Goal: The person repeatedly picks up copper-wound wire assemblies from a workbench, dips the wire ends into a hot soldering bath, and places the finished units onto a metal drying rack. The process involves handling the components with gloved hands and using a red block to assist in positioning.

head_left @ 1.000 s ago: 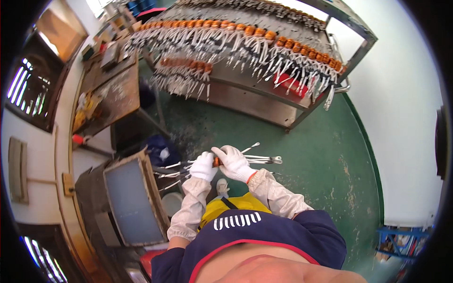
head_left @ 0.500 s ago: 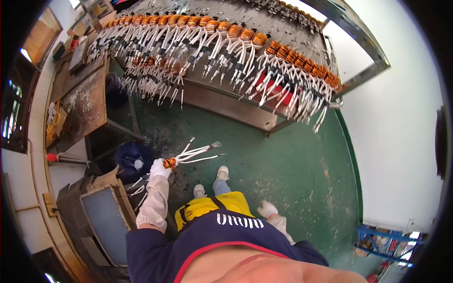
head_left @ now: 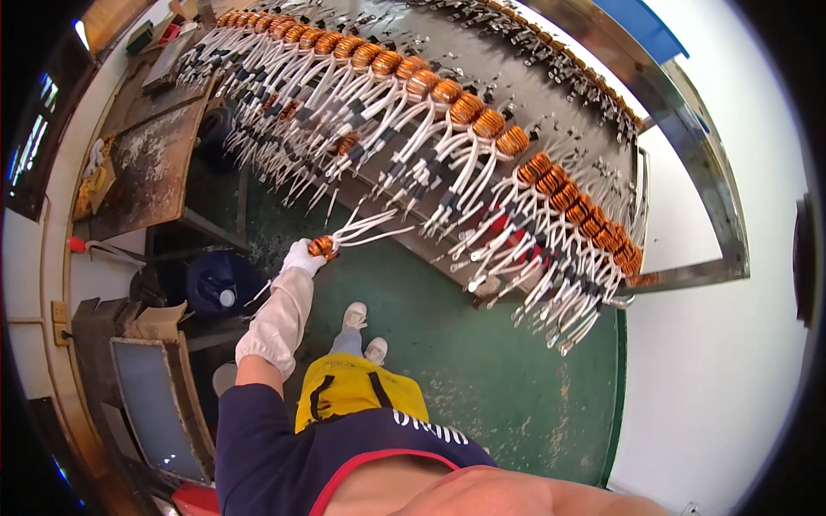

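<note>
In my white-gloved left hand is a copper-wound toroidal coil, with the fingers closed round it. Several white-sleeved leads fan out from the coil toward the bench. Ahead of the hand, a long row of similar copper coils lines the edge of a metal bench, their white leads hanging over the side. The held leads come close to those hanging ones; I cannot tell whether they touch. My right hand is out of the picture.
A worn wooden table stands at the left, with a dark blue drum below it. Nearer, at the left, is a box-like unit with a grey panel. The bench's metal frame rises at the right, by a white wall.
I have stepped nearer the bench, and my left hand has carried the coil toward the hanging leads. My right hand has gone out of view.
</note>
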The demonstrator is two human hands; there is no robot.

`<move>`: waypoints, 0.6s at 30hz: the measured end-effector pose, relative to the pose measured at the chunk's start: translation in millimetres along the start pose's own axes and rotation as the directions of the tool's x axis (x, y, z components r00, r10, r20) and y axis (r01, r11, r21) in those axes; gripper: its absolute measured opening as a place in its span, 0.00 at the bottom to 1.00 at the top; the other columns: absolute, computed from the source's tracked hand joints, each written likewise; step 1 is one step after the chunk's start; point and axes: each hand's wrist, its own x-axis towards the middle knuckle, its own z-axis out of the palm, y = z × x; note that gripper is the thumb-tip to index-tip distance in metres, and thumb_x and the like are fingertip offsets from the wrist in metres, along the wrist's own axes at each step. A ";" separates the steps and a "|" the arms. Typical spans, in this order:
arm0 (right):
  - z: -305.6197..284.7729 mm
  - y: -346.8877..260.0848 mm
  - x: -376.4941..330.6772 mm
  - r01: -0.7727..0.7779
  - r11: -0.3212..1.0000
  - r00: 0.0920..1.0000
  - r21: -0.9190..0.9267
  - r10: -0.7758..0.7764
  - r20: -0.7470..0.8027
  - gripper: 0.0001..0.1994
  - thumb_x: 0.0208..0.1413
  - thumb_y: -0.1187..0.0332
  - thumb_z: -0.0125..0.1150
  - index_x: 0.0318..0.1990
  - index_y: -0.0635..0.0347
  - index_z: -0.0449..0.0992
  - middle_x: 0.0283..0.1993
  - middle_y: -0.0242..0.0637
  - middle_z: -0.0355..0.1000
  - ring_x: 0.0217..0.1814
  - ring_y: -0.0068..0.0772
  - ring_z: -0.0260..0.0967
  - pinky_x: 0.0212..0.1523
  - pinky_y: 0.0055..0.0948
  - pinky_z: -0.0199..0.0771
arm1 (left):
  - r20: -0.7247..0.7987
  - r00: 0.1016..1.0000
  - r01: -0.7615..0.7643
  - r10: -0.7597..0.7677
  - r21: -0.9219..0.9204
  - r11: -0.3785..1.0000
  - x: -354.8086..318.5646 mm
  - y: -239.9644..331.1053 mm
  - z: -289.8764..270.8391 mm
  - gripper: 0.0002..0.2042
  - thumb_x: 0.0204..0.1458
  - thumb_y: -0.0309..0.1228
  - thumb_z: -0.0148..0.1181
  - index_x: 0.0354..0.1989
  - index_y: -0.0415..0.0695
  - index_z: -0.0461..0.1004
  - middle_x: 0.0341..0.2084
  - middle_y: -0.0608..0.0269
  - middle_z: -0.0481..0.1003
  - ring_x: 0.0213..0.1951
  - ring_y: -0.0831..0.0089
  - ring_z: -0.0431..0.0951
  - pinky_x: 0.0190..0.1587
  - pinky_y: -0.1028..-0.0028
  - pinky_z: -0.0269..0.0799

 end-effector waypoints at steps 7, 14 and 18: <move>-60.6 -64.6 -13.0 -0.009 0.999 0.987 0.053 0.018 -0.158 0.31 0.55 0.42 0.57 0.57 0.56 0.75 0.60 0.55 0.73 0.67 0.54 0.67 0.64 0.45 0.67 | 0.033 0.999 -0.040 0.042 -0.062 0.997 117.0 108.4 29.9 0.33 0.39 0.45 0.72 0.57 0.49 0.74 0.55 0.52 0.74 0.58 0.55 0.75 0.60 0.64 0.71; -113.9 -122.1 -3.1 -0.040 0.996 0.981 0.078 0.054 -0.189 0.30 0.56 0.43 0.56 0.57 0.56 0.75 0.59 0.56 0.73 0.67 0.55 0.67 0.63 0.45 0.67 | -0.039 0.993 -0.109 0.107 -0.069 0.992 198.0 155.0 51.8 0.30 0.47 0.49 0.66 0.55 0.43 0.75 0.52 0.49 0.77 0.55 0.51 0.77 0.57 0.59 0.71; -123.0 -137.3 1.7 -0.083 0.992 0.978 0.099 0.100 -0.185 0.30 0.56 0.43 0.56 0.56 0.57 0.75 0.59 0.56 0.73 0.66 0.55 0.67 0.63 0.45 0.68 | -0.109 0.982 -0.160 0.152 -0.078 0.984 217.5 156.5 67.8 0.29 0.48 0.47 0.65 0.56 0.43 0.75 0.53 0.49 0.77 0.55 0.51 0.77 0.57 0.59 0.72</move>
